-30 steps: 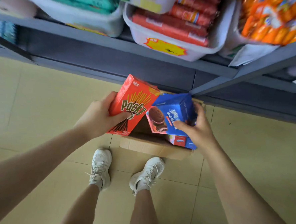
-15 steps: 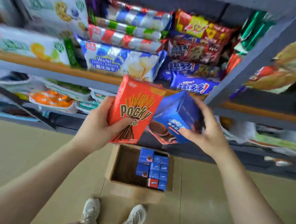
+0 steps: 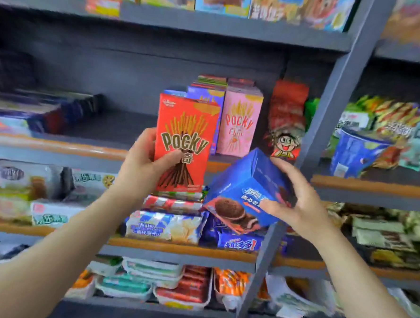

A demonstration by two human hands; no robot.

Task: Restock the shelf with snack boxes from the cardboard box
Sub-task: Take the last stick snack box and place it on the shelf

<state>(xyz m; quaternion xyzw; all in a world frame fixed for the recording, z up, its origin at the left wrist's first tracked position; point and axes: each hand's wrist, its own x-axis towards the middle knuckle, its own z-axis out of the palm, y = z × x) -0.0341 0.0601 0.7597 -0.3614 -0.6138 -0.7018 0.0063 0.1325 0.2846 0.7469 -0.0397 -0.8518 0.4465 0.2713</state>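
Now the left hand [image 3: 142,164] grips a red Pocky box [image 3: 184,142], the right hand [image 3: 297,203] grips a blue cookie box [image 3: 243,195], neither on the shelf [image 3: 94,149] yet.

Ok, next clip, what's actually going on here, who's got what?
A person is restocking a shop shelf. The left hand grips a red Pocky box held upright in front of the shelf, beside a pink Pocky box already standing there. The right hand holds a blue cookie box, tilted, lower down near the shelf upright. Neither box is on the shelf yet. The cardboard box is out of view.
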